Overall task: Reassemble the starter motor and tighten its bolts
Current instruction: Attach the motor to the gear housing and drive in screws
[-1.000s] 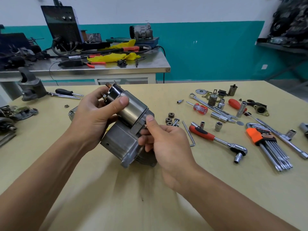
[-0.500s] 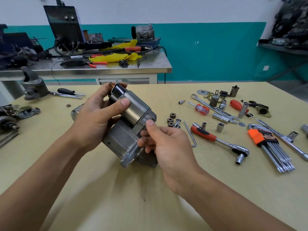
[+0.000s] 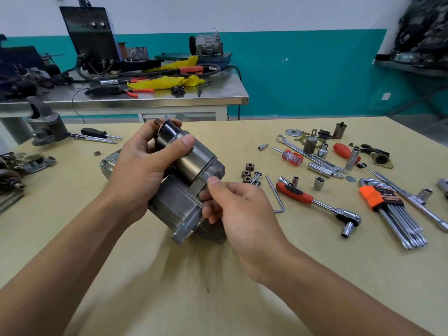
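Note:
The grey starter motor (image 3: 179, 204) stands tilted on the yellow table (image 3: 315, 275) at its middle. My left hand (image 3: 140, 170) grips its cylindrical solenoid (image 3: 194, 161) from the left, thumb across the top. My right hand (image 3: 237, 209) holds the motor's right side near the flange, thumb on the solenoid's base and fingers curled around the housing. Small gears (image 3: 247, 173) and bolts (image 3: 257, 178) lie just right of the motor. What my right fingertips pinch, if anything, is hidden.
To the right lie a red-handled ratchet (image 3: 315, 202), loose sockets (image 3: 318, 183), a hex key (image 3: 276, 195), an orange hex key set (image 3: 392, 214), a wrench (image 3: 312, 156) and screwdrivers (image 3: 291, 156). Motor parts (image 3: 46, 127) sit at the far left. A steel bench (image 3: 145, 93) stands behind.
The motor and both hands stay nearly in place; my right thumb has shifted slightly along the solenoid's base. The camera has drifted a little.

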`<move>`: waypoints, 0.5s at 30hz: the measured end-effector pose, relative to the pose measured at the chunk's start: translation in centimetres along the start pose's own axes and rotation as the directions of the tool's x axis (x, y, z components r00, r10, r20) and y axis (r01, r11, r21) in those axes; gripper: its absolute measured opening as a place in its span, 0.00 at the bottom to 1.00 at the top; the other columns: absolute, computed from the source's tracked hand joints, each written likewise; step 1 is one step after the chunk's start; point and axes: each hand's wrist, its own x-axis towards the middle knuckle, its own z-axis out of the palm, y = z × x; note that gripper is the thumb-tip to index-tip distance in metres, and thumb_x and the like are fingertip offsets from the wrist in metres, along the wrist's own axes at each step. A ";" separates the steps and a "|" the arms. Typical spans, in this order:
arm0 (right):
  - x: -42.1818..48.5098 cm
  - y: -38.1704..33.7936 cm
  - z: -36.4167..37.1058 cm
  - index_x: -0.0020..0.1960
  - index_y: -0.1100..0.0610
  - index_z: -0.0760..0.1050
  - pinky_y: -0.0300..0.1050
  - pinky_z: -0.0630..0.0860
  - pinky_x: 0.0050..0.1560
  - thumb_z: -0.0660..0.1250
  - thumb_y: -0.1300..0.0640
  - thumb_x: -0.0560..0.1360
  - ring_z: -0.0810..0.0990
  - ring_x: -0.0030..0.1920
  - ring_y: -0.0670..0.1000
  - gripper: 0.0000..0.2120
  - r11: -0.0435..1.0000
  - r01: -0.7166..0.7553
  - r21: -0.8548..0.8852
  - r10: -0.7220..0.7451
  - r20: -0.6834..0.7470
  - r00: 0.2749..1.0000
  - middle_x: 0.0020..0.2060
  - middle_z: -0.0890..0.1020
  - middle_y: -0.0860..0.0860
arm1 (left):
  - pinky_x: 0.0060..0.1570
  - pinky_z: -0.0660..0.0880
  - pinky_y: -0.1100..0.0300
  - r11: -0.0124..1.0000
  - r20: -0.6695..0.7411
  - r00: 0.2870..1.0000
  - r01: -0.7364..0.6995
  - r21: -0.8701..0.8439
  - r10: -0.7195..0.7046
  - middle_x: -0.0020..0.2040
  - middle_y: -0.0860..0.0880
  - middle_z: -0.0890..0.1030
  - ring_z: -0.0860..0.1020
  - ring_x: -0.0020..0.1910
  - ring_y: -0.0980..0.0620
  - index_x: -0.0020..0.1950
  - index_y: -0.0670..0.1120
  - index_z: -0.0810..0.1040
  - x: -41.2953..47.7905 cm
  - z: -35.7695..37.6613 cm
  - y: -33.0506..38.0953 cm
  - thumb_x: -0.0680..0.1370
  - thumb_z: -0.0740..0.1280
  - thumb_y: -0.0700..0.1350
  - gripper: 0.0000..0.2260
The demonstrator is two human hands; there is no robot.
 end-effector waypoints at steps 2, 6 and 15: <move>0.0 0.3 0.0 0.38 0.55 0.79 0.40 0.72 0.41 0.62 0.48 0.82 0.73 0.29 0.42 0.18 0.999 0.029 -0.026 -0.029 -0.006 1.000 0.26 0.78 0.45 | 0.38 0.79 0.60 1.000 -0.001 1.000 0.008 0.000 -0.008 0.39 0.55 0.81 0.80 0.38 0.55 0.55 0.55 0.81 0.1 0.0 0.0 0.65 0.78 0.54 0.19; 0.1 0.8 0.2 0.38 0.56 0.79 0.32 0.72 0.32 0.62 0.48 0.82 0.72 0.28 0.41 0.18 0.992 0.098 -0.074 -0.100 -0.014 0.995 0.26 0.78 0.45 | 0.44 0.82 0.56 0.999 -0.037 0.999 0.030 0.022 -0.030 0.43 0.55 0.83 0.82 0.41 0.54 0.58 0.58 0.82 0.3 0.2 0.1 0.64 0.78 0.59 0.23; -0.1 1.2 0.3 0.39 0.60 0.78 0.34 0.68 0.28 0.61 0.50 0.83 0.70 0.28 0.45 0.19 0.979 0.174 -0.103 -0.176 -0.006 0.984 0.26 0.77 0.47 | 0.43 0.78 0.58 0.993 -0.056 0.997 0.058 0.101 -0.052 0.41 0.55 0.80 0.79 0.40 0.55 0.51 0.57 0.84 0.5 0.5 0.1 0.73 0.73 0.59 0.10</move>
